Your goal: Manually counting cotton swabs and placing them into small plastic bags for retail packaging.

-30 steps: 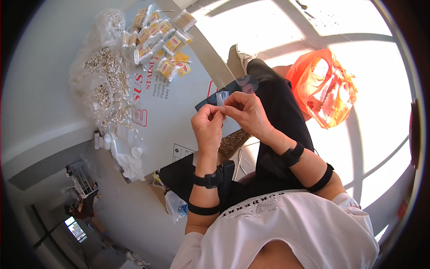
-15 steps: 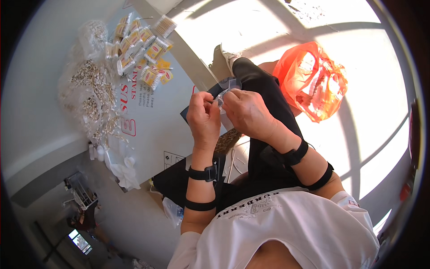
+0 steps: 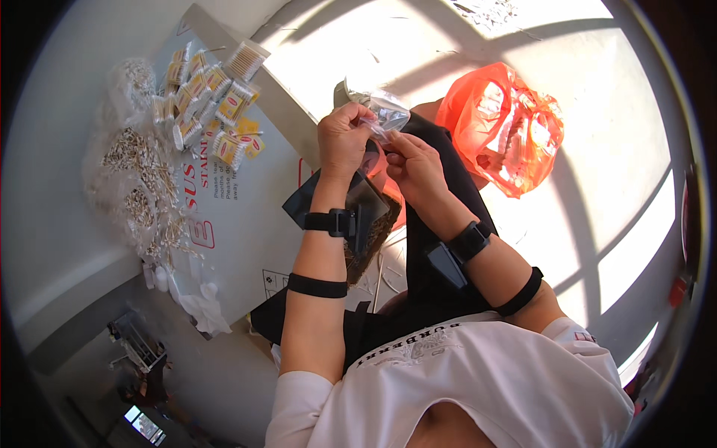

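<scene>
A clear plastic bag (image 3: 390, 112) is held up between both hands above my lap, its crinkled film catching the light. My left hand (image 3: 343, 140) pinches one side of its edge between thumb and fingers. The other side is gripped by my right hand (image 3: 415, 166), thumb and forefinger pressed together. No contents can be made out inside. Packs of cotton swabs (image 3: 196, 93) with yellow labels lie piled on the board to the left. Beyond them, a large clear bag (image 3: 112, 179) spills many loose cotton swabs (image 3: 149, 160).
An orange-red plastic bag (image 3: 502, 127) with clear material inside stands on the sunlit floor to the right. A printed white board (image 3: 246, 224) serves as the work surface. White pieces (image 3: 202, 299) hang at its near left edge. A brown box-like object (image 3: 377, 239) sits below my hands.
My hands have drawn slightly apart and the clear bag now spreads open, extending away beyond the fingers. The whole view has shifted, moving the table things slightly left.
</scene>
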A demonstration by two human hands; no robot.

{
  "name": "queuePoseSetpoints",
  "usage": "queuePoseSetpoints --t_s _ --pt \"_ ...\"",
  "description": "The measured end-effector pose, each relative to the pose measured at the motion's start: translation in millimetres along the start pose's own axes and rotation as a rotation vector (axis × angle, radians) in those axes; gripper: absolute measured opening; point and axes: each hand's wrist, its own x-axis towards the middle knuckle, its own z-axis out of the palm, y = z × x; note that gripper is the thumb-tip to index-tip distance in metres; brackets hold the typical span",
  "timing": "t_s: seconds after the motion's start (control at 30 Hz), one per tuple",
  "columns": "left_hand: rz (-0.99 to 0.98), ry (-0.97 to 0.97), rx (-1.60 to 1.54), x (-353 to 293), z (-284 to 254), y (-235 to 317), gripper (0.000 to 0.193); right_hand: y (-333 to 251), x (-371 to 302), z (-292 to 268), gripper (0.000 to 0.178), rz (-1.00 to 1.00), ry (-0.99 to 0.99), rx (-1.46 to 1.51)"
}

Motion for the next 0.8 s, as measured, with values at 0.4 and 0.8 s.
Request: queuePoseSetpoints --t_s 0.4,0.8 --pt "0.307 -0.216 0.364 18 -17 -23 0.013 22 24 -8 0.014 -0.26 0.198 -0.4" --pt "0.466 -0.072 0.407 0 -30 -12 0.018 25 -2 5 0.02 -0.359 0.12 -0.25"
